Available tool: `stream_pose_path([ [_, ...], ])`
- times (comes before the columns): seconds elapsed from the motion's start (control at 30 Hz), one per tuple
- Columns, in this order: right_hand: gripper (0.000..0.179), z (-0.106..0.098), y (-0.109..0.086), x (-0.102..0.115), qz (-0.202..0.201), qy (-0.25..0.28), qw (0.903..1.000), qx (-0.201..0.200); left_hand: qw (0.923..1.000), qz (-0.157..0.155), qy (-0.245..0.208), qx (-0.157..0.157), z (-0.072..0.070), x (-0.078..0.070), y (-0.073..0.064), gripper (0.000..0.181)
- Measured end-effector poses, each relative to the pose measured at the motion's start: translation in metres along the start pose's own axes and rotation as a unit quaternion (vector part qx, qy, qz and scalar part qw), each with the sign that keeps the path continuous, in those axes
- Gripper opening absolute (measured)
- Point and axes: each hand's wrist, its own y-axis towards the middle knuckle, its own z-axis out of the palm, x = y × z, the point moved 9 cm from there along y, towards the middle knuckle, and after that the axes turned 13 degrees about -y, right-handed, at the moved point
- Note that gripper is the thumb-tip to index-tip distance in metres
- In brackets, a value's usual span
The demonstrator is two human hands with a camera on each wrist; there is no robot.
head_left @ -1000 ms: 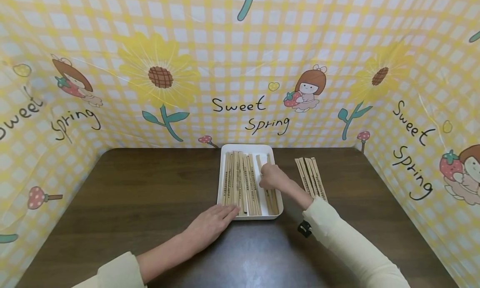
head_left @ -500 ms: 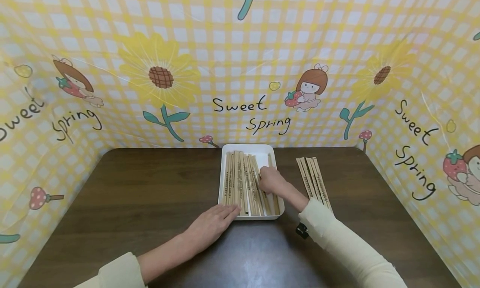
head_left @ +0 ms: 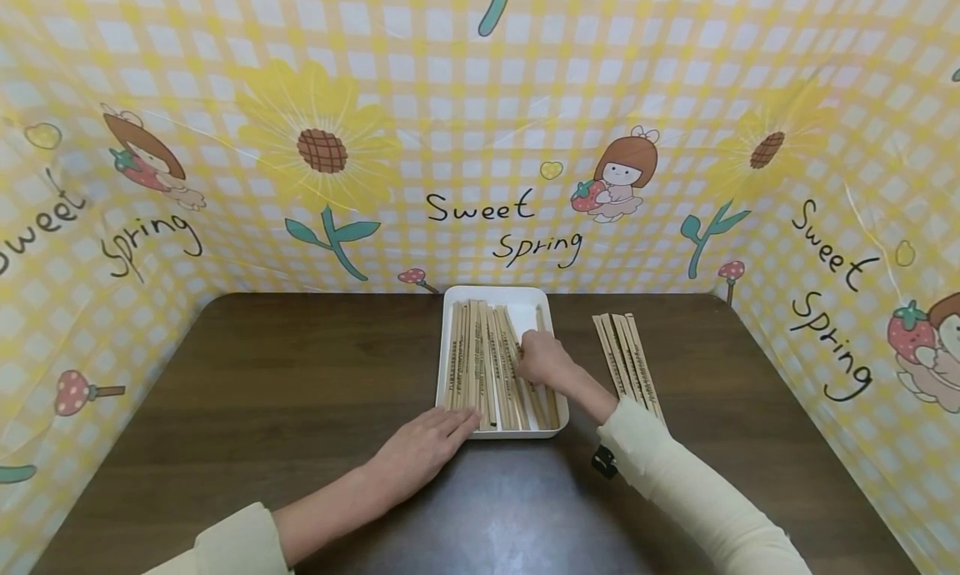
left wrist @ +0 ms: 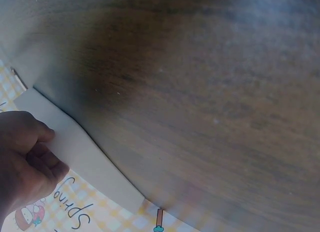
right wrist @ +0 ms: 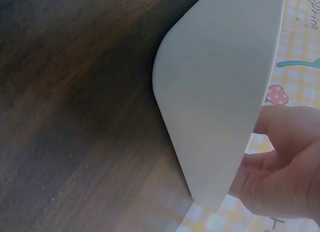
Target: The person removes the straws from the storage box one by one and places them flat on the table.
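A white rectangular tray [head_left: 532, 302] holds a row of slim paper-wrapped chopsticks [head_left: 480, 358] with printed sleeves. My left hand [head_left: 427, 442] rests at the tray's near left corner, fingers extended over the near ends of the chopsticks. In the left wrist view, that hand [left wrist: 30, 157] is at the rim of the tray wall [left wrist: 80, 147]. Inside the tray's right half, my right hand [head_left: 546, 360] has curled fingers around a slanting wrapped pair, partly hidden beneath it. Another pair [head_left: 552, 408] lies along the right wall. The right wrist view has the tray wall [right wrist: 215, 91] hiding the fingertips.
Several more wrapped chopsticks [head_left: 624, 354] lie fanned on the dark wooden table [head_left: 315, 358] to the right of the tray, partly behind the right sleeve [head_left: 652, 442]. A yellow checked cloth [head_left: 480, 142] printed with flowers surrounds the table's back and sides.
Over the first half second my right hand shifted slightly left, and the wrapped pair under it tipped left against the row. Since then little has moved. The left hand has stayed in place.
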Motion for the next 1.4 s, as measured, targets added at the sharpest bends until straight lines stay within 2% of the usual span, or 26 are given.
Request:
stream_pose_path([
  [0.3, 0.047, -0.012, -0.002, -0.004, 0.020, 0.013, 0.9995, -0.020, 1.0000, -0.001, 0.001, 0.001, 0.002, 0.001, 0.000, 0.048],
  [0.37, 0.036, -0.016, -0.004, -0.008, 0.032, 0.033, 0.9988, -0.015, 1.0000, -0.001, 0.001, 0.002, 0.002, 0.001, 0.000, 0.048],
  [0.43, 0.013, -0.018, -0.005, -0.012, 0.046, 0.052, 0.9976, 0.003, 1.0000, -0.001, -0.001, 0.002, 0.002, 0.001, 0.000, 0.048],
  [0.47, 0.009, -0.019, -0.005, -0.015, 0.053, 0.059, 0.9968, 0.011, 1.0000, -0.001, -0.002, 0.002, 0.002, 0.001, 0.000, 0.048],
  [0.53, 0.035, -0.023, -0.006, -0.021, 0.062, 0.071, 0.9954, 0.018, 1.0000, 0.000, -0.005, 0.001, 0.003, 0.000, 0.000, 0.047],
  [0.6, 0.044, -0.028, -0.008, -0.026, 0.065, 0.078, 0.9945, 0.023, 1.0000, 0.001, -0.008, -0.001, 0.003, 0.000, 0.000, 0.047],
  [0.73, 0.044, -0.036, -0.012, -0.040, 0.071, 0.099, 0.9923, 0.020, 1.0000, 0.001, -0.007, -0.002, 0.002, -0.001, 0.000, 0.047],
  [0.93, 0.038, -0.040, -0.019, -0.057, 0.080, 0.149, 0.9850, 0.035, 1.0000, 0.001, 0.000, 0.005, 0.000, -0.001, 0.000, 0.047],
  [1.4, 0.040, -0.039, -0.032, -0.083, 0.091, 0.123, 0.9877, 0.033, 0.9999, 0.000, -0.003, 0.012, 0.001, 0.000, 0.000, 0.051],
])
